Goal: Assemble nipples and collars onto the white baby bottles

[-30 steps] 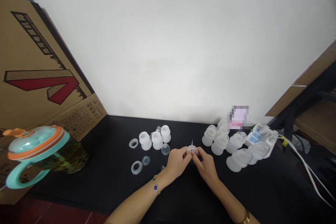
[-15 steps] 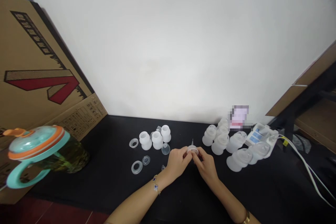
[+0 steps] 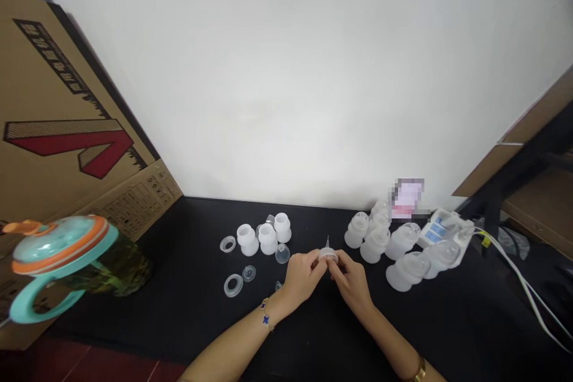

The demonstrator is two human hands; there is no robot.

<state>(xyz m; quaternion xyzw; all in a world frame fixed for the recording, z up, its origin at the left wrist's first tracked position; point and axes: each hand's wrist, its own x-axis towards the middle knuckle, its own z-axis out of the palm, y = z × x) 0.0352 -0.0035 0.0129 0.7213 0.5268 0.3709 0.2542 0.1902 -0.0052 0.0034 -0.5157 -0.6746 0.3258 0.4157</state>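
Observation:
Both hands meet over the black table (image 3: pixel 188 304) at its middle. My left hand (image 3: pixel 303 277) and my right hand (image 3: pixel 351 282) pinch the same small translucent plastic cap with a thin upright tip (image 3: pixel 328 254) between their fingertips. Left of the hands stand three white plastic cups (image 3: pixel 264 236), with a clear nipple-like piece (image 3: pixel 282 253), two clear rings (image 3: pixel 233 285) (image 3: pixel 228 244) and a small clear disc (image 3: pixel 249 274) lying near them. Right of the hands is a cluster of several capped translucent bottles (image 3: pixel 394 250).
A teal and orange lidded mug (image 3: pixel 67 262) stands at the near left in front of a leaning cardboard box (image 3: pixel 67 131). A white power strip (image 3: pixel 441 230) with cables (image 3: pixel 519 280) lies at the right by a dark shelf frame (image 3: pixel 514 173). A white wall is behind.
The hands keep pinching the small cap in the same spot; only the fingers shift slightly. The view has drifted a little.

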